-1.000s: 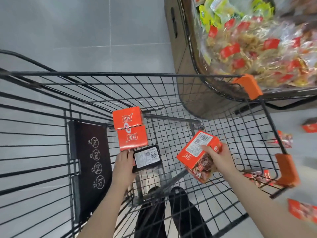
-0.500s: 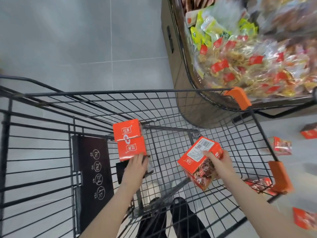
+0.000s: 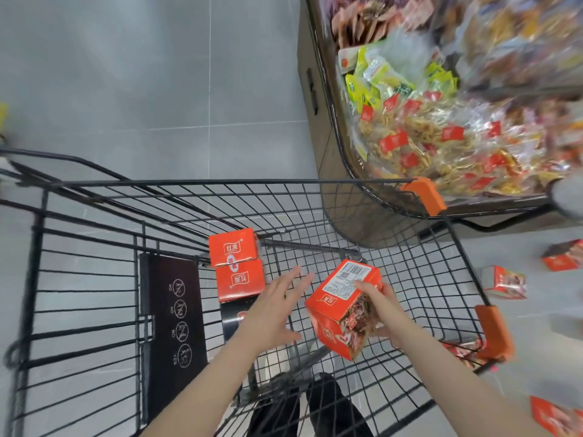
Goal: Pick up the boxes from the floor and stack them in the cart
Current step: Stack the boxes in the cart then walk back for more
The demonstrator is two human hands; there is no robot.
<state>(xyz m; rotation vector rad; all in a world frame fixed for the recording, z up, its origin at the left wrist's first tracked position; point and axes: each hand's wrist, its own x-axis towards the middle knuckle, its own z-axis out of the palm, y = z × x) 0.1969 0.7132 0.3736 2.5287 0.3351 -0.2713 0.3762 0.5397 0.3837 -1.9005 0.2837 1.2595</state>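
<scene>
Five spread fingers (image 3: 296, 277) of the left hand (image 3: 273, 313) hover released inside the cart (image 3: 220, 184), holding nothing, between the two stacked boxes (image 3: 236, 264) and the held box (image 3: 344, 310). The right hand (image 3: 383, 313) grasps that orange box, tilted, above the wire cart floor. A dark seat flap (image 3: 172, 320) stands left of the stack. Loose boxes (image 3: 504, 282) lie on the tiled floor (image 3: 151, 74) right of the cart. A snack bin (image 3: 441, 105) crowds the cart's far right corner.
</scene>
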